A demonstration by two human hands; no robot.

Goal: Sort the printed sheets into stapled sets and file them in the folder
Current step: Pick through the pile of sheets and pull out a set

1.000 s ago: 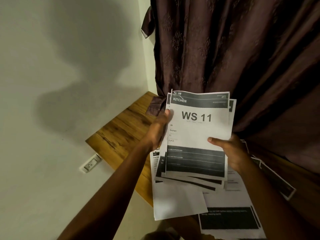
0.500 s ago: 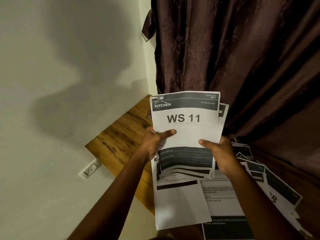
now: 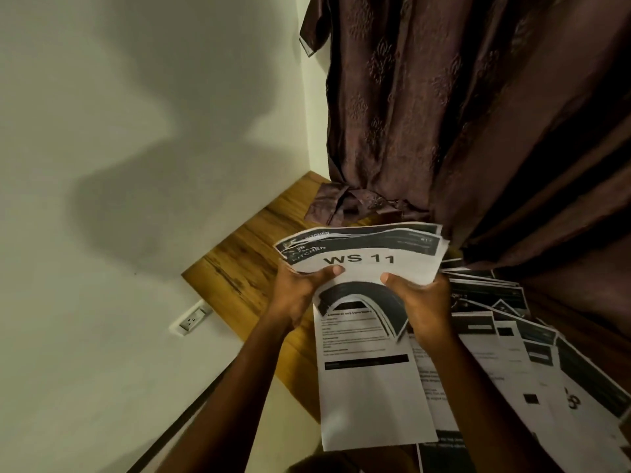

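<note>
I hold a stack of printed sheets point(image 3: 362, 261) with both hands above the wooden table point(image 3: 239, 264). Its top sheet reads "WS 11" under a dark "KITCHEN" header. The stack is tilted away and bowed, its lower edges arching up between my thumbs. My left hand point(image 3: 300, 291) grips its left edge, thumb on top. My right hand point(image 3: 420, 305) grips the right side. More printed sheets point(image 3: 368, 387) lie spread on the table beneath and to the right. No folder or stapler is in view.
A dark brown curtain point(image 3: 461, 114) hangs at the back and right, its hem bunched on the table. A white wall point(image 3: 136, 131) stands to the left with a power socket point(image 3: 192, 318) low beside the table edge.
The stack has gone from upright and facing me to tilted flat and bowed. Both hands have lowered it towards the sheets on the table, and my view has dipped downward.
</note>
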